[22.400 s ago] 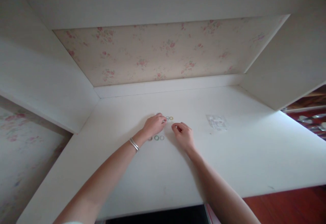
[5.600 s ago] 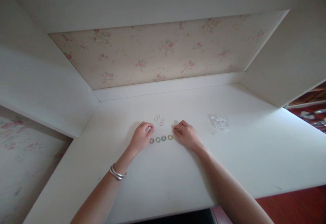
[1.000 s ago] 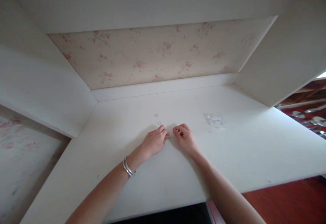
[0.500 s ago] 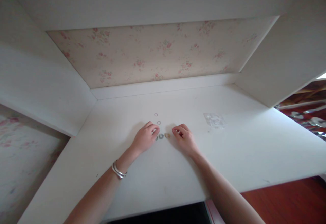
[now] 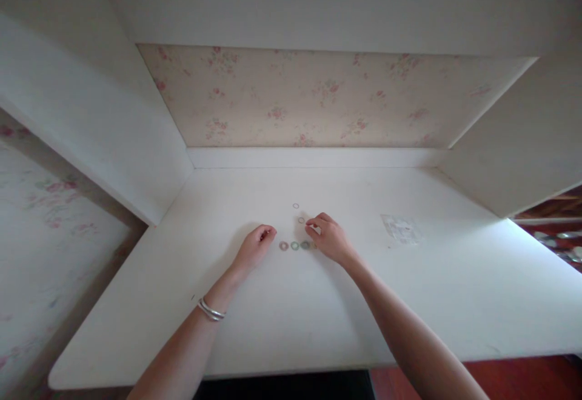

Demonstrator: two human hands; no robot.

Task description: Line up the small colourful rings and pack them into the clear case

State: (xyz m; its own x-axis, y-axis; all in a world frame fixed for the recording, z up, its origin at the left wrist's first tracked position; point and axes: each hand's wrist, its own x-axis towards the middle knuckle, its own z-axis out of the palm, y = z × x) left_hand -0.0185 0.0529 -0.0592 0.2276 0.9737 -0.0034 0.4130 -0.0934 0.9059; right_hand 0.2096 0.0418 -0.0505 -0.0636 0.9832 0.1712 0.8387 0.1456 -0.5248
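Note:
Four-colour row of small ring-shaped bands lies on the white desk (image 5: 273, 315): a reddish ring (image 5: 284, 246), a green ring (image 5: 295, 246), a grey ring (image 5: 305, 245) and a yellowish ring (image 5: 314, 245), the last partly covered by my right hand (image 5: 331, 239). Beyond the row are two thin rings, a nearer thin ring (image 5: 301, 220) and a farther thin ring (image 5: 296, 206). My right hand's thumb and forefinger are slightly apart beside the nearer thin ring. Left of the row, my left hand (image 5: 254, 248) has curled, closed fingers; whatever they hold, if anything, is hidden.
A crumpled clear plastic bag (image 5: 402, 229) lies on the right of the desk. White side panels and a low back ledge (image 5: 318, 157) enclose the desktop, with floral wallpaper (image 5: 291, 100) behind. A small dark mark lies near my left wrist.
My right hand has moved forward and left over the yellowish ring, towards the nearer thin ring. My left hand has drawn back, uncovering the reddish and green rings. The camera view has turned slightly.

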